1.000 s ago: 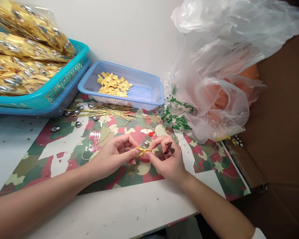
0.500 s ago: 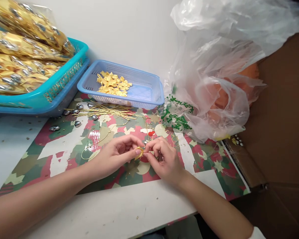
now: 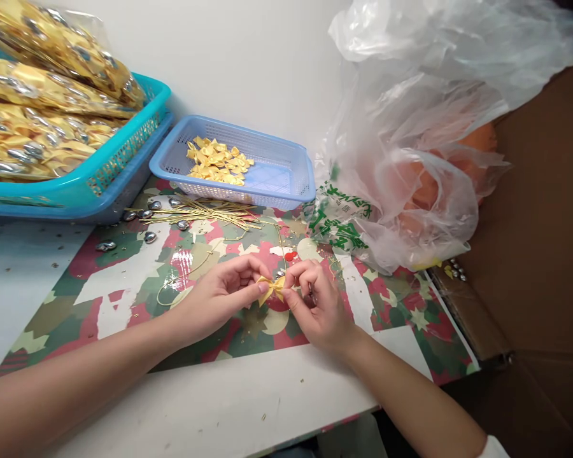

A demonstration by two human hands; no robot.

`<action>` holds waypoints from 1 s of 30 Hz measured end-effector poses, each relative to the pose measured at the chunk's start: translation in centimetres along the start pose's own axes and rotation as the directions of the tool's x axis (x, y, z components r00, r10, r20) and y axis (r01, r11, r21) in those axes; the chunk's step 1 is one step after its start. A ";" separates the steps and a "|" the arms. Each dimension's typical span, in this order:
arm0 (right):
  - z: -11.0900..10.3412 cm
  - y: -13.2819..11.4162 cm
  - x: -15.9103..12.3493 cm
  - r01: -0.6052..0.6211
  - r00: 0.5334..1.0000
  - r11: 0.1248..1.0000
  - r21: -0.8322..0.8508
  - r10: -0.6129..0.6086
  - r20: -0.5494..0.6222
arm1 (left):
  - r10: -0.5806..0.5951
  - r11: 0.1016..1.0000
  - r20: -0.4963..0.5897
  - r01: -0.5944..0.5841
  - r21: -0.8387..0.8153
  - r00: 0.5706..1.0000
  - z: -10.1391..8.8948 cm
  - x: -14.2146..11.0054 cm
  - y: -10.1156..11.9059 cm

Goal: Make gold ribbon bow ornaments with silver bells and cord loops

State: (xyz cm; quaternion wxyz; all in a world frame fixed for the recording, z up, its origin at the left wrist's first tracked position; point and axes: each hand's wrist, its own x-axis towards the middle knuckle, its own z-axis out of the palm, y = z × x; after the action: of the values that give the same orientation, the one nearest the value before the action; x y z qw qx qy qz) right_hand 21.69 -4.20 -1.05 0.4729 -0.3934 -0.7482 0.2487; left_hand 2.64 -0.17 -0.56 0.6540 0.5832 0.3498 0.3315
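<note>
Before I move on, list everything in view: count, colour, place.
wall: one, white, back
table: one, white, front
patterned sheet: one, multicoloured, on table
lower basket: one, blue, left
turquoise basket: one, turquoise, on lower basket
filled bags: at least three, clear, in turquoise basket
small basket: one, blue, back centre
ribbon pieces: many, yellow, in small basket
cords: many, gold, before small basket
shiny beads: several, silver, mostly left
red piece: one or two, red, centre
plastic bag: count unclear, clear, right
orange object: one, orange, right
cardboard: count unclear, brown, right edge
ribbon bow: one, yellow, centre
sleeve: one, white, bottom right
left hand, right hand: two, bare, pinching bow
</note>
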 end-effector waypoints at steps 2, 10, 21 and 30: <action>0.1 0.0 0.0 0.024 1.000 0.999 -0.031 -0.025 -0.014 | -0.014 1.000 0.012 0.014 -0.005 1.000 0.0 0.0 0.0; 0.2 0.0 0.1 0.079 0.997 0.987 -0.137 -0.077 0.020 | -0.059 0.997 0.072 0.062 -0.035 0.996 0.3 -0.2 0.1; -0.8 0.7 0.5 -0.226 0.926 0.962 0.152 0.261 -0.274 | -0.022 1.000 0.015 0.022 -0.019 1.000 0.2 -0.1 0.1; -1.5 0.7 0.9 -0.333 0.894 0.942 -0.029 0.306 -0.327 | -0.008 1.000 -0.025 0.007 -0.029 1.000 0.0 -0.2 -0.3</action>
State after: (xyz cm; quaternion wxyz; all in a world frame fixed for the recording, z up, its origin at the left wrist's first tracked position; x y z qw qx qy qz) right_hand 23.12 -3.08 -0.52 0.5227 -0.5655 -0.5971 0.2248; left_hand 2.56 -0.42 -0.87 0.6590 0.5683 0.3554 0.3413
